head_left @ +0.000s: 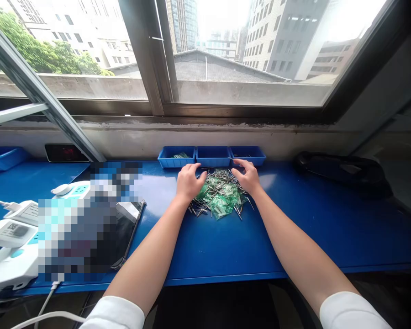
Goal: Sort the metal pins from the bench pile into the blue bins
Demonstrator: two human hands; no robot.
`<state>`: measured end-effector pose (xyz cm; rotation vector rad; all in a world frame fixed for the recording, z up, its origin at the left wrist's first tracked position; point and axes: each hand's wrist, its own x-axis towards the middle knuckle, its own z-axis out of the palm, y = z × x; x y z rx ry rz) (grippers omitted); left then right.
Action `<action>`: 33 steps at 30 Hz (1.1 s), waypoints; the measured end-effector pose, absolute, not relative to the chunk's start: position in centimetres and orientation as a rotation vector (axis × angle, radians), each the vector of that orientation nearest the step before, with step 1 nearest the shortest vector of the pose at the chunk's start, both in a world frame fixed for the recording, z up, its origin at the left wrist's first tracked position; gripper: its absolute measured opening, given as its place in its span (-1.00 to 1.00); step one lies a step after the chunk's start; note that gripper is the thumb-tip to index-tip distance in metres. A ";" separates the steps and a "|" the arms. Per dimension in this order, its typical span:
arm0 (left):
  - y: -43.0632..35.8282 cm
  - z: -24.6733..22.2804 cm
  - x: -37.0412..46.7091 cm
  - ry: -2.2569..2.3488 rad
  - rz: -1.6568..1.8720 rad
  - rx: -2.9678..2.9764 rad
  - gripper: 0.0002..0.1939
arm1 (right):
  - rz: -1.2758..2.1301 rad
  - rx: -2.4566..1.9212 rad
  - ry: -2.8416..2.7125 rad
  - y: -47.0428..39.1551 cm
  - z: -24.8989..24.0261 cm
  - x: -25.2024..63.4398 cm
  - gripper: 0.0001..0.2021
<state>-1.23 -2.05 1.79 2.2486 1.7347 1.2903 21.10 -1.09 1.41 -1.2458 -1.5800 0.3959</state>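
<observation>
A pile of thin metal pieces and green-tinted plastic packets (222,194) lies on the blue table (226,256). My left hand (191,182) is at the pile's left edge, thumb and fingers apart, holding nothing. At the right edge, my right hand (247,177) has its fingers spread and is likewise unfilled. Just behind the hands stand three joined blue bins: the left bin (160,160) has some greenish packets in it, the middle bin (213,156) shows no contents, and the right bin (260,157) holds a few thin dark pieces.
White power strips (12,260) with plugs and cables, and a dark tablet (132,228), are at the left. A blue tray (5,157) and a black-framed display (65,153) stand behind them. A black object (342,176) lies at the right, below the window.
</observation>
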 end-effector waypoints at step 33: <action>0.2 1.5 -3.8 1.951 0.703 1.992 -0.79 | 0.214 -1.374 -1.629 0.4 -0.5 22.1 -0.65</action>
